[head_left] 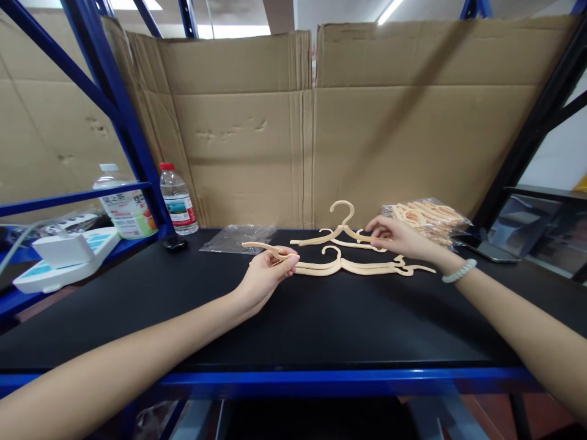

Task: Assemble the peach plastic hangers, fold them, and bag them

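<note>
My left hand point(266, 275) is closed in a pinch on a curved beige hanger piece point(257, 245), whose free end sticks out to the left. Just right of those fingers lies a folding plastic hanger point(321, 269), flat with its small hook upward; the hand hides part of its left end. Farther back rests another beige hanger point(312, 240) with a large hook. My right hand point(393, 235) has curled fingers at that hanger's right arm, and they seem to pinch it; the exact contact is partly hidden. A pale coiled band circles the right wrist.
Behind the right hand sits a clear bag of beige hanger parts point(428, 214), with a dark flat device point(493, 250) beside it. An empty plastic bag point(238, 237), a water bottle point(178, 201) and a small black object point(175, 243) are left. Cardboard point(243, 140) walls the back.
</note>
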Action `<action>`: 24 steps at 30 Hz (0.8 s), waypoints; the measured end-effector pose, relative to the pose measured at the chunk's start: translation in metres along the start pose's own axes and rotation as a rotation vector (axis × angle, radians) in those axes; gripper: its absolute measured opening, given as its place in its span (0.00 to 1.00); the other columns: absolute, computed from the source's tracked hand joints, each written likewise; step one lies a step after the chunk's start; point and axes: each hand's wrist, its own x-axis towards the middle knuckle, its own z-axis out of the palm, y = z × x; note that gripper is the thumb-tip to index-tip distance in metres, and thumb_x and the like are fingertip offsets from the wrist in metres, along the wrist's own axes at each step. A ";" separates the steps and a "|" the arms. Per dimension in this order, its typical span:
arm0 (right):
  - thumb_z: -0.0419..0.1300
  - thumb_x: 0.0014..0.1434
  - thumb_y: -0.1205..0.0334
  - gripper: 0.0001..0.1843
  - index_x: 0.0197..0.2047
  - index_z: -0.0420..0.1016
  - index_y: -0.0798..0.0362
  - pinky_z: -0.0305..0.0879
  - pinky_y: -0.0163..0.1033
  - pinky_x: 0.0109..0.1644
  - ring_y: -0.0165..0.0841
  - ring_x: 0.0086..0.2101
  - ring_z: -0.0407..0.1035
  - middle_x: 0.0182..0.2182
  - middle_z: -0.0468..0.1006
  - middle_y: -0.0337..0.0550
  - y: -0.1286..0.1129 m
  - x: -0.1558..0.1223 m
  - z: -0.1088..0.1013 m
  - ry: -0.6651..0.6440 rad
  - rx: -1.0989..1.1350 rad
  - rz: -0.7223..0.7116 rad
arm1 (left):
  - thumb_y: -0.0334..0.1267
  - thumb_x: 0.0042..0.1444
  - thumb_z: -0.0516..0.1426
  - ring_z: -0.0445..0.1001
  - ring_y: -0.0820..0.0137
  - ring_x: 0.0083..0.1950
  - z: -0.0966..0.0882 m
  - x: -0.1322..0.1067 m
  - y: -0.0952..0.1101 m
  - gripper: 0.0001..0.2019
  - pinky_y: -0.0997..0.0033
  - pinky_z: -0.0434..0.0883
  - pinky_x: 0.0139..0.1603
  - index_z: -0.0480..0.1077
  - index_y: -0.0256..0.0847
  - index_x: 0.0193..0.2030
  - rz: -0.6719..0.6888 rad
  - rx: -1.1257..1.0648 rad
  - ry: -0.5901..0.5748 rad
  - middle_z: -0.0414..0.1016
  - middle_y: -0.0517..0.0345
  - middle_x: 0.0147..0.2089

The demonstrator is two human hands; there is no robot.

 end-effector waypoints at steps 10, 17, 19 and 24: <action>0.59 0.57 0.51 0.14 0.39 0.73 0.53 0.60 0.32 0.27 0.28 0.25 0.64 0.25 0.68 0.38 -0.028 -0.020 -0.033 -0.401 0.031 0.014 | 0.30 0.47 0.64 0.68 0.76 0.37 -0.001 0.001 0.000 0.07 0.74 0.68 0.38 0.68 0.36 0.29 -0.021 -0.210 -0.004 0.69 0.59 0.39; 0.59 0.55 0.46 0.17 0.37 0.74 0.52 0.59 0.33 0.27 0.29 0.26 0.63 0.25 0.68 0.39 -0.033 -0.022 -0.037 -0.363 0.016 -0.003 | 0.28 0.50 0.61 0.73 0.68 0.45 -0.001 -0.002 0.005 0.08 0.57 0.69 0.52 0.65 0.38 0.29 -0.151 -0.288 -0.123 0.72 0.56 0.44; 0.59 0.55 0.45 0.18 0.37 0.74 0.52 0.60 0.34 0.28 0.29 0.26 0.63 0.25 0.69 0.39 -0.034 -0.023 -0.038 -0.356 0.031 0.006 | 0.28 0.50 0.61 0.73 0.67 0.46 -0.001 -0.003 0.005 0.07 0.57 0.70 0.51 0.64 0.38 0.29 -0.155 -0.295 -0.155 0.73 0.56 0.43; 0.60 0.53 0.45 0.18 0.36 0.74 0.52 0.59 0.34 0.28 0.29 0.27 0.62 0.26 0.68 0.39 -0.034 -0.023 -0.037 -0.341 0.049 0.005 | 0.28 0.50 0.61 0.74 0.66 0.43 -0.001 -0.004 0.005 0.07 0.58 0.70 0.48 0.65 0.37 0.29 -0.182 -0.309 -0.211 0.73 0.56 0.42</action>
